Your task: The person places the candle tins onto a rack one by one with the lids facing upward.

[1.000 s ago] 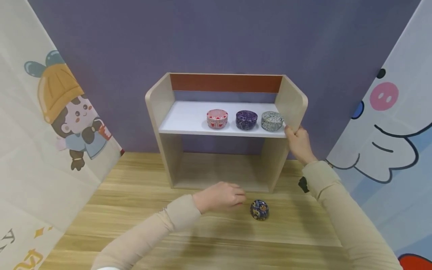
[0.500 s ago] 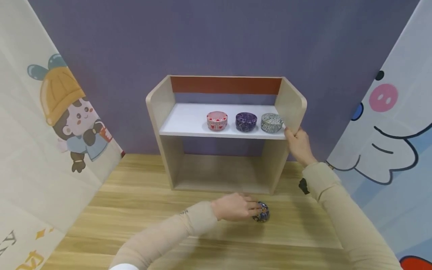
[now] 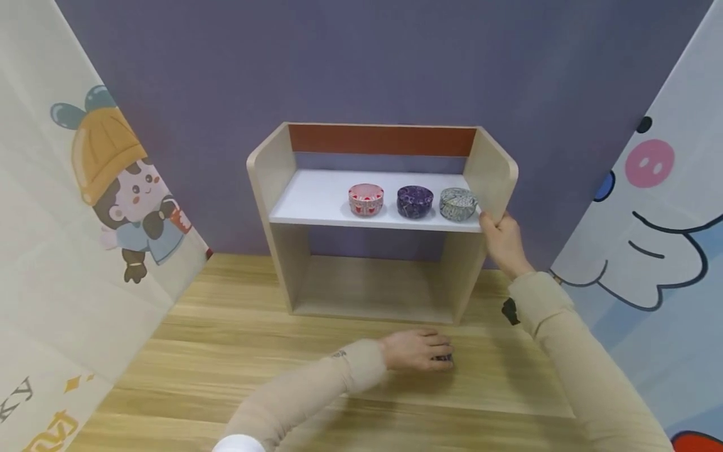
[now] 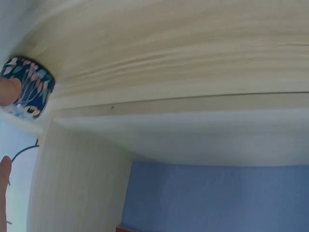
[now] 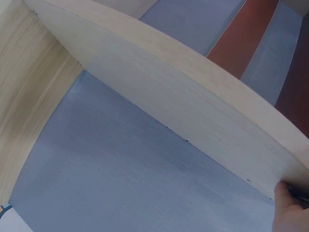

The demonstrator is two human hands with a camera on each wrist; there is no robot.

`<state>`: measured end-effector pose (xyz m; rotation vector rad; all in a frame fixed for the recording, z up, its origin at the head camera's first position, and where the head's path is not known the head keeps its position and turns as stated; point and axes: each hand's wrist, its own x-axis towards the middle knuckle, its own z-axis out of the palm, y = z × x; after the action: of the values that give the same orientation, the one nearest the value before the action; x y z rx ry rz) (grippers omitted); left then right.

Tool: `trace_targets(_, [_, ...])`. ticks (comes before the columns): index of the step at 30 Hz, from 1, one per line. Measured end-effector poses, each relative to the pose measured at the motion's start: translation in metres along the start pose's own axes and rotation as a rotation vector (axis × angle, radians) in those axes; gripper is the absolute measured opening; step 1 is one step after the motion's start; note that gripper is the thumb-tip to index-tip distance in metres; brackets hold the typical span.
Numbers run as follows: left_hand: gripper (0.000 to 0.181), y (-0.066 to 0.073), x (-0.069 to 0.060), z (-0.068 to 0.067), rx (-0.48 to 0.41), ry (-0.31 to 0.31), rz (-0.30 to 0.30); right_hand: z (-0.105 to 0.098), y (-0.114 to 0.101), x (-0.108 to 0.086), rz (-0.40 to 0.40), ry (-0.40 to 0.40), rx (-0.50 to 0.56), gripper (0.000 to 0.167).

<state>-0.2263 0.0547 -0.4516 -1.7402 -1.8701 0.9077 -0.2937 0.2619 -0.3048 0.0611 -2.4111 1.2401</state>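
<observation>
My left hand [image 3: 417, 350] reaches over a small round tin [image 4: 37, 86] on the tabletop, its fingers covering most of the lid and gripping round it. In the left wrist view the tin is dark blue with leaf patterns, and one fingertip [image 4: 8, 91] lies against it. My right hand [image 3: 503, 245] holds the right side panel of a small wooden shelf [image 3: 370, 223], with the thumb at the panel's front edge. On the white upper board stand a pink-and-red tin [image 3: 366, 201], a purple tin [image 3: 415, 203] and a grey-green tin [image 3: 458, 205], in a row.
The shelf stands on a wood-grain table [image 3: 226, 339] against a blue-grey backdrop [image 3: 373, 56]. Printed cloths hang at both sides. A small black object [image 3: 510, 311] lies to the right of the shelf, beside my right sleeve.
My left hand has moved right across the table, from beside the blue tin to over it. The right hand stays on the shelf's side panel, and the three tins above have not moved.
</observation>
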Motion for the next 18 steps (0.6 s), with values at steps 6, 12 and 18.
trace_targets(6, [0.053, 0.007, 0.014, 0.014, -0.009, -0.066, 0.003, 0.0, 0.0, 0.001, -0.012, -0.005, -0.001, 0.047])
trace_targets(12, [0.049, 0.009, 0.026, 0.02, -0.071, -0.148, -0.029, 0.0, -0.001, 0.001, -0.011, 0.006, 0.006, 0.049])
trace_targets(18, [0.059, 0.011, 0.033, 0.022, -0.103, -0.263, -0.047, 0.001, 0.001, 0.003, 0.0, 0.014, 0.008, 0.049])
